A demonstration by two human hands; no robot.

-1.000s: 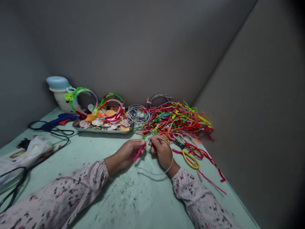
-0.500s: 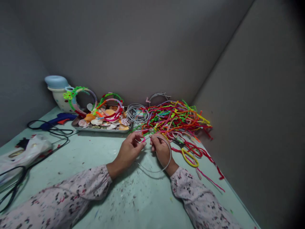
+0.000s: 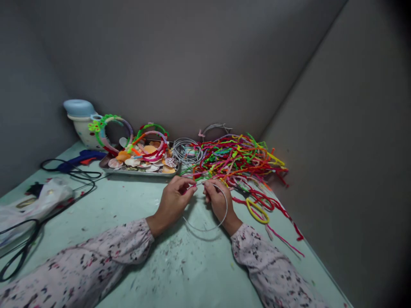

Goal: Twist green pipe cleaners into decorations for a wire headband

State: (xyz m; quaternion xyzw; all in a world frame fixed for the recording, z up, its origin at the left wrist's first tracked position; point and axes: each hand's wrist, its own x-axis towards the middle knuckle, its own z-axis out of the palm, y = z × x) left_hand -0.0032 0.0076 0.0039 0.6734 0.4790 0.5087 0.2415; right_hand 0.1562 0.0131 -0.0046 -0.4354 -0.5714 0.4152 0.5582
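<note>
Left hand and right hand both have fingers pinched tight on a thin silver wire hoop, mid counter, just near of the colourful pipe-cleaner pile. Far left, a flat metal tray holds seashells.

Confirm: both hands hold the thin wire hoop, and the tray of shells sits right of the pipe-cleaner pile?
No. The head view shows the tray left of the pipe-cleaner pile, not right. The left hand and right hand do hold the wire hoop.

Craft workbench, pipe cleaners, glue gun, shell tray
</note>
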